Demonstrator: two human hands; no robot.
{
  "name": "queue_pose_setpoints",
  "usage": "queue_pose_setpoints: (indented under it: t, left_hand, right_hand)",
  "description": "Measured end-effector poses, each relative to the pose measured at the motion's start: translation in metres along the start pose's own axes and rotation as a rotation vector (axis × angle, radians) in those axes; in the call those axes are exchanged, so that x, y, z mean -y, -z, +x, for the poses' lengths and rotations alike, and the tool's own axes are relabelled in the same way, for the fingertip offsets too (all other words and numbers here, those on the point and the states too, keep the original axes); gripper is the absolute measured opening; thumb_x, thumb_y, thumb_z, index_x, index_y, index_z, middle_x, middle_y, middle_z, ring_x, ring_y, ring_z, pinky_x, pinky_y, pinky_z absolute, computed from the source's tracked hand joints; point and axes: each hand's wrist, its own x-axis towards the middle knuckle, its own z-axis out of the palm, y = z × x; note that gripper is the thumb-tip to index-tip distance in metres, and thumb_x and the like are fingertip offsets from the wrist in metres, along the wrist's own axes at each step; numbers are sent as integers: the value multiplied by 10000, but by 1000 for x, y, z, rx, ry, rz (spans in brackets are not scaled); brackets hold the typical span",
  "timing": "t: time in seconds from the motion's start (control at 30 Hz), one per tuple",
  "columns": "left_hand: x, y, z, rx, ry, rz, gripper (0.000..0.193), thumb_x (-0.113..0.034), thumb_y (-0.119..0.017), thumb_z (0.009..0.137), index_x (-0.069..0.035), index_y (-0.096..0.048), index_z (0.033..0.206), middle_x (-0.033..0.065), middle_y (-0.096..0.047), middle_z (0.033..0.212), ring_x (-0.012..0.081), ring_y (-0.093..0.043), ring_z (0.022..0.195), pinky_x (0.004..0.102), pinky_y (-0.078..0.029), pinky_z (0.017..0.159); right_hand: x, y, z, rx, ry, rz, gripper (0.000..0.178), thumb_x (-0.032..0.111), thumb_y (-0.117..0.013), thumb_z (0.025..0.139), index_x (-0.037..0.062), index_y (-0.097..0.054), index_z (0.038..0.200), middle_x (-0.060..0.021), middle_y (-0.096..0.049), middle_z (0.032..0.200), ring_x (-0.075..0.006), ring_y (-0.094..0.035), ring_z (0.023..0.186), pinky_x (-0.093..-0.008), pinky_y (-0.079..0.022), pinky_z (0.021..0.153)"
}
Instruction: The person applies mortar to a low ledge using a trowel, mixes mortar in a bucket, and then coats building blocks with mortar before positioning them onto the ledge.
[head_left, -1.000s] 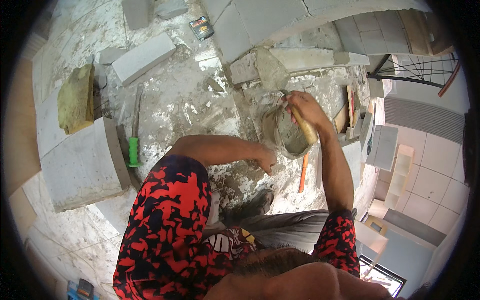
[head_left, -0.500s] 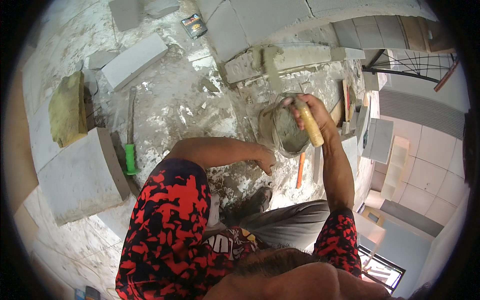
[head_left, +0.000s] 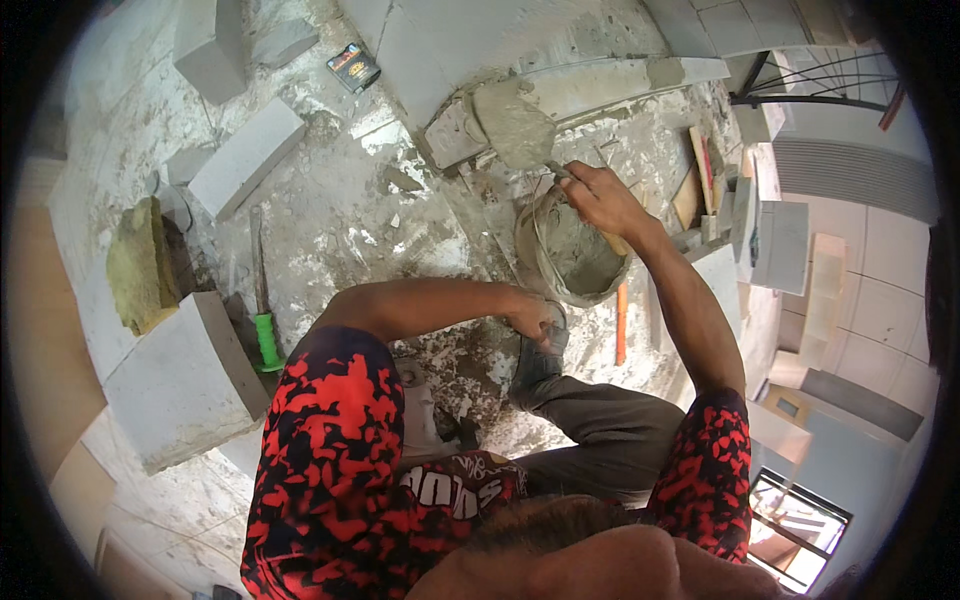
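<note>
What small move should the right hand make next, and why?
Perhaps tilt the trowel in the right hand toward the low pale blocks: its blade looks coated with grey paste and overlaps them in view, beyond the bucket. Whether it touches them is unclear.

- sleeves [head_left: 330,430]: red blotches on dark
- mortar [head_left: 590,262], 2 o'clock: grey
- chisel handle [head_left: 267,342], 9 o'clock: green
- stick [head_left: 621,325], 3 o'clock: orange
- block [head_left: 245,158], 10 o'clock: pale grey

Your head-worn left fisheye looks down from close above bare left hand [head_left: 533,318] and bare right hand [head_left: 603,205]; mottled grey-white floor [head_left: 335,225] lies beyond.
</note>
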Motion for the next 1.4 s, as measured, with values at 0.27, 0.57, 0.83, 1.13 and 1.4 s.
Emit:
queue_pose_setpoints:
  t: [0.27, 0.57, 0.83, 1.13, 1.4]
  left_hand:
    - [31, 7, -17, -32, 135, -71, 551, -539, -537, 862, 10, -570, 819, 141, -556, 682, 299, -526, 623, 452, -403, 621]
    - [-1, 58, -118, -327, 648, 83, 519, -535, -521, 856, -30, -641, 837, 187, -625, 783, 327, -624, 798, 453, -469, 720]
    - [-51, 53, -167, -174, 1089, 228, 437, -478, -562, 849, -61, -632, 961, 185, -651, 895, 375, -618, 895, 466, -478, 768]
    - [-89, -8, -146, -110, 1079, 135, 425, -454, -561, 860, -54, -620, 989, 191, -652, 869, 383, -624, 887, 477, -483, 767]
    - [-109, -17, -142, -59, 897, 155, 435, -450, -553, 866, -39, -601, 1002, 187, -646, 936, 383, -614, 911, 474, -478, 792]
  right_hand:
    - [-37, 33, 17, -39, 46, 255, 359, 313, -470, 883, -37, -552, 890, -191, -596, 704, -302, -591, 642, -403, -463, 648]
    - [-109, 106, 6, 177, 22, 37, 386, 305, -435, 869, -49, -576, 928, -188, -591, 726, -287, -581, 630, -397, -467, 621]
    - [-114, 58, -12, -91, 350, 32, 404, 308, -471, 897, -52, -501, 1077, -316, -596, 963, -472, -573, 897, -477, -441, 835]
    - [-23, -33, -21, 455, 255, 828, 309, 232, -505, 906, 21, -357, 1077, -118, -545, 808, -183, -595, 622, -316, -503, 482]
    - [15, -110, -12, 381, 58, 1573, 186, 200, -459, 908, 51, -381, 986, -81, -517, 824, -156, -535, 551, -312, -470, 441]
